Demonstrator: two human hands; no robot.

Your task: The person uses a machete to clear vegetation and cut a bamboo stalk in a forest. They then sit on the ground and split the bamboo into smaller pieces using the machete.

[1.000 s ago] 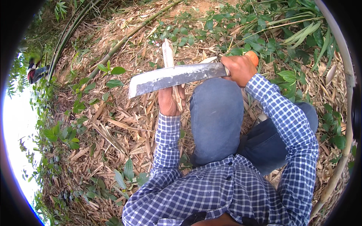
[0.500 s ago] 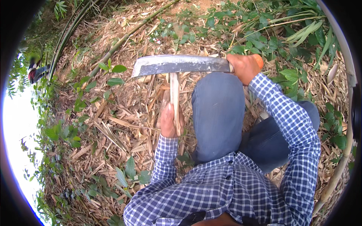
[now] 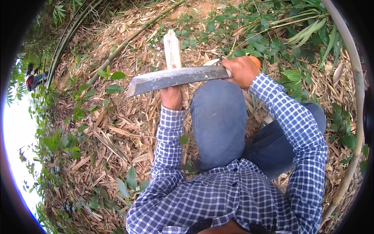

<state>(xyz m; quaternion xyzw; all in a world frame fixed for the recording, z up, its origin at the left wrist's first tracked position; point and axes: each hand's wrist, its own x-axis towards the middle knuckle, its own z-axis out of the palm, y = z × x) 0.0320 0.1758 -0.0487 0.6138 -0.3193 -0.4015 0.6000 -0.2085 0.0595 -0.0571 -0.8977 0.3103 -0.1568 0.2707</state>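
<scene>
Leaf-littered ground lies beneath; a pale bamboo stick (image 3: 172,48) is clasped upright by the left hand (image 3: 171,97), the broad blade (image 3: 177,77) gripped in the right hand (image 3: 242,71) laid across it, splitting apparently unfinished.

One head-worn fisheye view looks steeply down from just above the person's chest, facing forward over the raised knee (image 3: 219,121) to leaf-littered ground (image 3: 117,136). The hands are close, near the middle; the forearms enter from the lower edge. The rim bends straight bamboo stems (image 3: 350,117) and darkens the corners.
</scene>
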